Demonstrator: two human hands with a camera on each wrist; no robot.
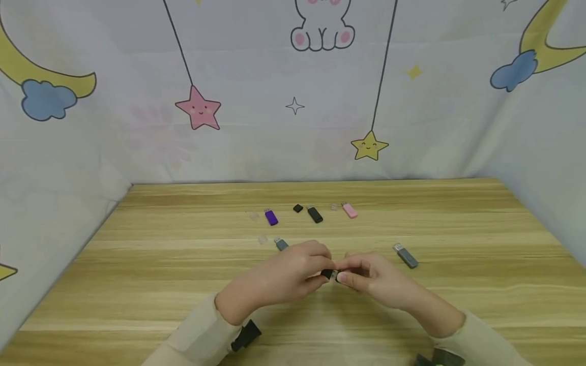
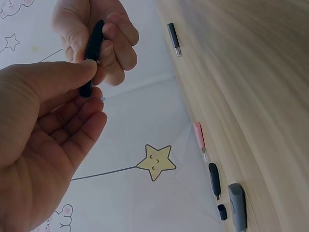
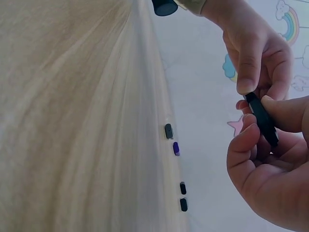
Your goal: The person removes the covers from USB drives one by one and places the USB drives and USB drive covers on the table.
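Both hands meet near the middle of the wooden table, close over it. My left hand (image 1: 297, 269) pinches a small black cap (image 2: 86, 90) between thumb and fingers. The fingers of my right hand (image 1: 375, 277) grip a black USB stick (image 3: 261, 118), its body largely covered by them in the head view. A silver connector (image 1: 334, 274) shows between the two hands, with the cap at its end. Just beyond the left hand lies a grey USB stick (image 1: 281, 244), partly hidden by that hand. Another grey USB stick (image 1: 406, 255), connector bare, lies right of the right hand.
Farther back lie a purple USB stick (image 1: 271, 217), a black USB stick (image 1: 314, 214) beside its black cap (image 1: 298, 208), and a pink USB stick (image 1: 350, 210). Clear caps (image 1: 262, 239) lie near some of them. A printed cloth (image 1: 256, 147) walls the table's back and sides.
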